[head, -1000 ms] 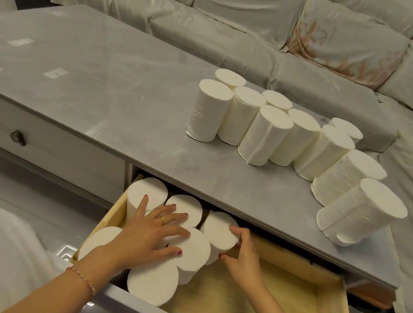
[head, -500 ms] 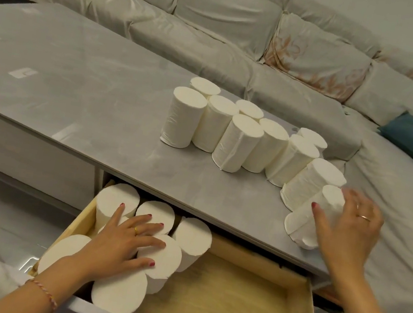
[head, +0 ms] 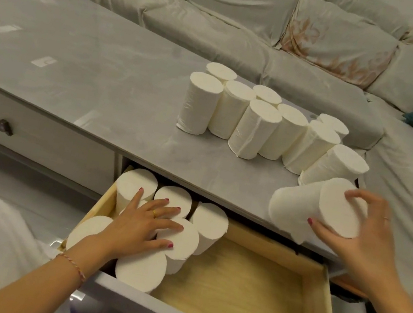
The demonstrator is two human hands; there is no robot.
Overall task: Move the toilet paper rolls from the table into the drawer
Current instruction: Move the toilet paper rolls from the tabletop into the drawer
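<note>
I am watching the right hand (head: pixel 365 248) gripping one toilet paper roll (head: pixel 312 208), fingers (head: pixel 358 197) curled round its flat end, tilted over the table (head: pixel 103 77) edge at four o'clock. The left hand (head: pixel 143 228) is lying flat, fingers spread, on the rolls packed (head: pixel 185 241) at nine o'clock in the open drawer (head: pixel 245 287). Nine more rolls (head: pixel 257 129) are standing clustered on the table at one o'clock.

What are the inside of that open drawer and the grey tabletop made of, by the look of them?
The drawer floor and side walls look like pale unfinished wood or plywood: yellowish, matte, with faint grain lines. Its front seems painted grey. The tabletop looks like grey stone or a stone-look slab, polished: cloudy mottling and bright reflected patches. Real stone or laminate, I cannot tell.
</note>
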